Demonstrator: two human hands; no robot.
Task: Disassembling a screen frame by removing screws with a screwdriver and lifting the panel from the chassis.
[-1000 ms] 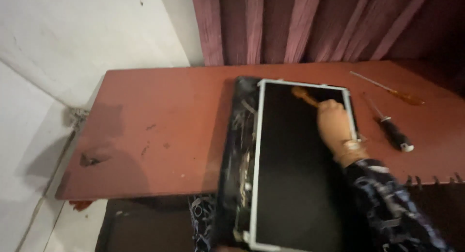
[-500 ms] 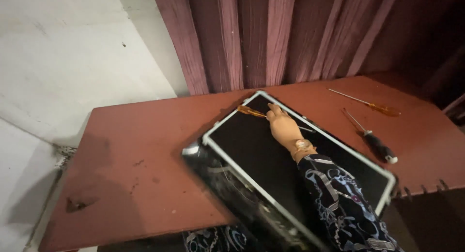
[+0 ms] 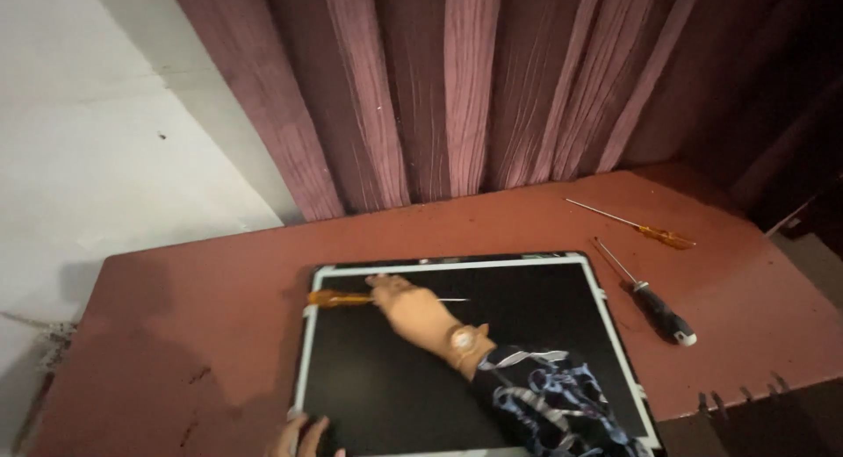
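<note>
2 hands in view: I see my right hand (image 3: 420, 315) over the flat screen panel (image 3: 492, 352) and my left hand (image 3: 303, 435) at the panel's near left corner, mostly cut off by the lower edge of the view.
Right hand: closed on the orange-handled screwdriver (image 3: 351, 298), palm down; the handle points left over the panel's white frame and the thin shaft pokes out to the right across the dark glass.
Left hand: only fingertips show, touching the frame's lower left corner; I cannot tell whether it grips or just rests there.
Panel: lying flat on the reddish-brown surface (image 3: 176, 334), dark face up, white border around it, turned slightly against the surface edge.
Sleeve: dark patterned fabric with pale swirls (image 3: 544, 404) covers my right forearm above the panel; a round watch face (image 3: 460, 340) sits at the wrist.
Other tools: 2 more screwdrivers lie on the surface right of the panel, well apart from my hands: a black-handled one (image 3: 654, 308) just beside the frame, and a slim amber-handled one (image 3: 645, 230) farther back.
Backdrop: pleated maroon curtain (image 3: 457, 88) behind the surface, pale wall (image 3: 105, 141) at left.
</note>
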